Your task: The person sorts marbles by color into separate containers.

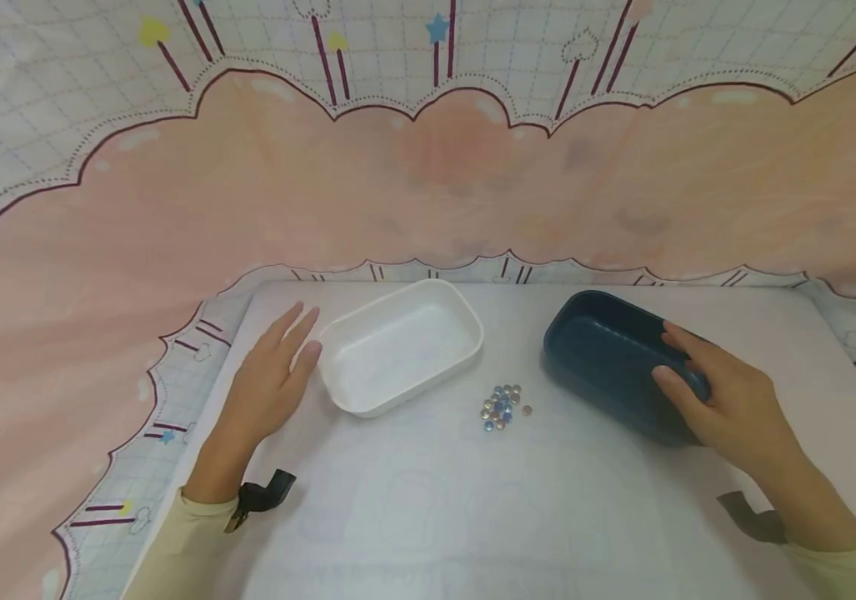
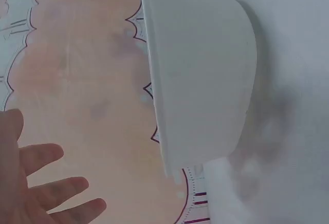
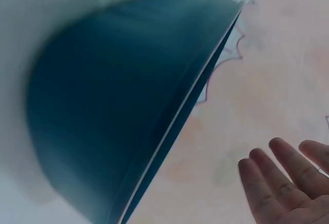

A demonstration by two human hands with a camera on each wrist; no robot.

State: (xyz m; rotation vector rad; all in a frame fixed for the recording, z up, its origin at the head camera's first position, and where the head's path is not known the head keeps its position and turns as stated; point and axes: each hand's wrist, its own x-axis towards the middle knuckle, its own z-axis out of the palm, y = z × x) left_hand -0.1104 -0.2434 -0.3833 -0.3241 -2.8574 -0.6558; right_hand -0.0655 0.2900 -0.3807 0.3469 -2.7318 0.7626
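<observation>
A white rectangular dish [image 1: 405,342] with rounded corners stands on the white table, left of the middle. My left hand [image 1: 266,383] hovers at its left end, fingers straight and spread, and in the left wrist view those fingers [image 2: 61,189] are apart from the dish. On the right is a dark blue dish [image 1: 600,358] of like shape. Over its right end is my right hand [image 1: 743,408], holding nothing; in the right wrist view its extended fingers [image 3: 288,167] show a gap to the rim. Between the dishes lies a small cluster of shiny blue and pale flat-backed gems [image 1: 498,407].
One pale gem [image 1: 527,410] lies slightly right of the cluster. Behind the white table [image 1: 428,500] hangs a pink patterned cloth [image 1: 397,192], which also runs down the left and right sides. Black straps [image 1: 266,492] sit at both wrists.
</observation>
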